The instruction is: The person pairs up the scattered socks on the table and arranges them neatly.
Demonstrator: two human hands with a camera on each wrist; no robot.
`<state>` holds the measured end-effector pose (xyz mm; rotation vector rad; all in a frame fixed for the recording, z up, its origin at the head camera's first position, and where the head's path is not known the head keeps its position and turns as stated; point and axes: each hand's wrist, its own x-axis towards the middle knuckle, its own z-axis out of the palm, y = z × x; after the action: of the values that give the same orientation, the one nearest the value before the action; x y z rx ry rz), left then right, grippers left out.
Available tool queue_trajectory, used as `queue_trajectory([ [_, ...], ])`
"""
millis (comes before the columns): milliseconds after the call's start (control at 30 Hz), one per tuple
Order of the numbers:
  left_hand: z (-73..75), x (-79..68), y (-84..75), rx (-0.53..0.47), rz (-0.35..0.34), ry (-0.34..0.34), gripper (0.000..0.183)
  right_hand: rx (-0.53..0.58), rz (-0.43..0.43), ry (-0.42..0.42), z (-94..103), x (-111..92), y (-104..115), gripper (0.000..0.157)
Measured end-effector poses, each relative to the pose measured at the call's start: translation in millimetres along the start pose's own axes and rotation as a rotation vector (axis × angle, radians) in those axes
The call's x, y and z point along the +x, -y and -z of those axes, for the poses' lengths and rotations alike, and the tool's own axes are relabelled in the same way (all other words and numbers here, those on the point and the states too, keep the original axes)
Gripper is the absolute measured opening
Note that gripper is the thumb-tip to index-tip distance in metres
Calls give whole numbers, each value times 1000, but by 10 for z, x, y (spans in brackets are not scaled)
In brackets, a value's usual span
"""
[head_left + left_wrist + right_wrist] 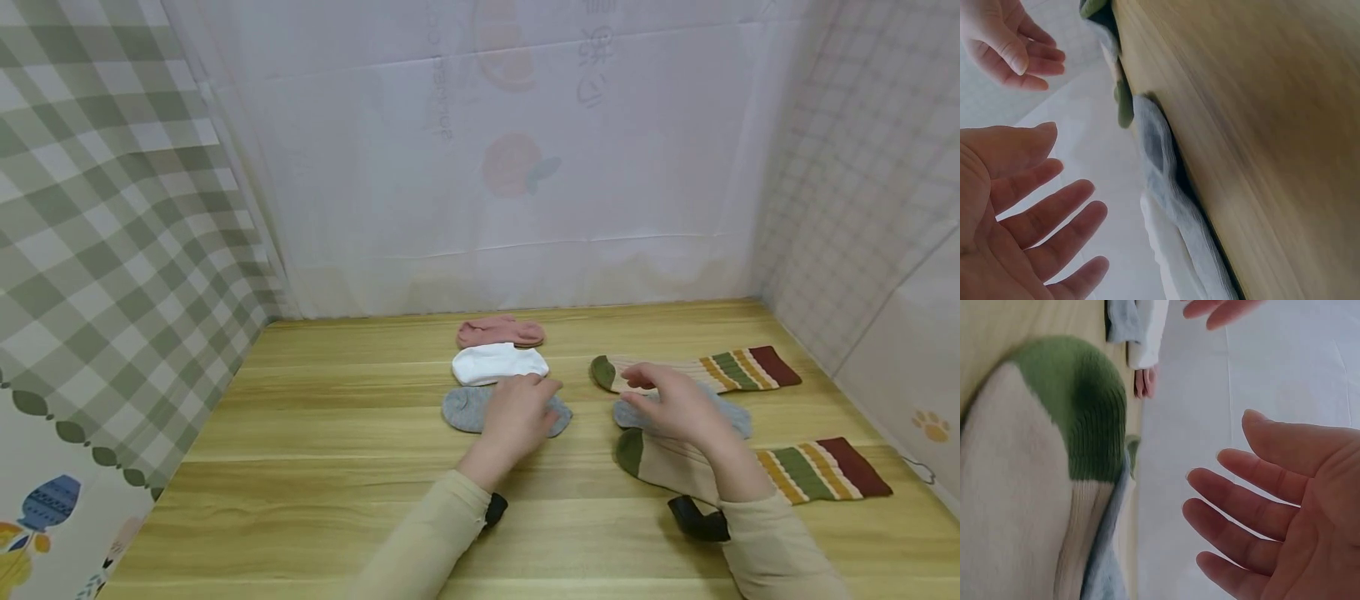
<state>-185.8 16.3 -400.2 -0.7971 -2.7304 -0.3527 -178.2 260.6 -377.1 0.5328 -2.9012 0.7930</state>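
My left hand (520,414) hovers over a grey ankle sock (465,410) in the left column, its fingers spread and loosely bent in the left wrist view. Behind that sock lie a white ankle sock (491,364) and a pink one (495,331). On the right, my right hand (678,402) is raised above a blue-grey sock (731,412), with relaxed fingers and nothing held. Two long cream socks with green toes, stripes and maroon cuffs flank it: a far striped sock (750,369) and a near striped sock (806,471), partly hidden by my right forearm.
The socks lie flat on a wood-grain table (337,467). A white curtain (375,183) stands along the back edge, a green checked cloth (127,192) on the left, and a pale grid-patterned sheet (862,183) on the right. Black straps (699,520) show at the wrists.
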Motion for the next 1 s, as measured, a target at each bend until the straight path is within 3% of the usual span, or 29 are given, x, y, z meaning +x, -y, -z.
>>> queue_trajectory([
  [233, -34, 45, -103, 17, -37, -24, 33, -9, -53, -10, 132, -73, -117, 37],
  [500, -83, 107, -226, -8, -11, 68, 40, -12, -133, -8, 276, -138, -270, 43],
  [733, -81, 200, -327, -124, 34, 157, 43, -16, -163, -11, 367, -193, -443, 45],
  [1000, -95, 340, -413, -282, 54, 213, 44, -11, -215, -2, 457, -262, -600, 50],
])
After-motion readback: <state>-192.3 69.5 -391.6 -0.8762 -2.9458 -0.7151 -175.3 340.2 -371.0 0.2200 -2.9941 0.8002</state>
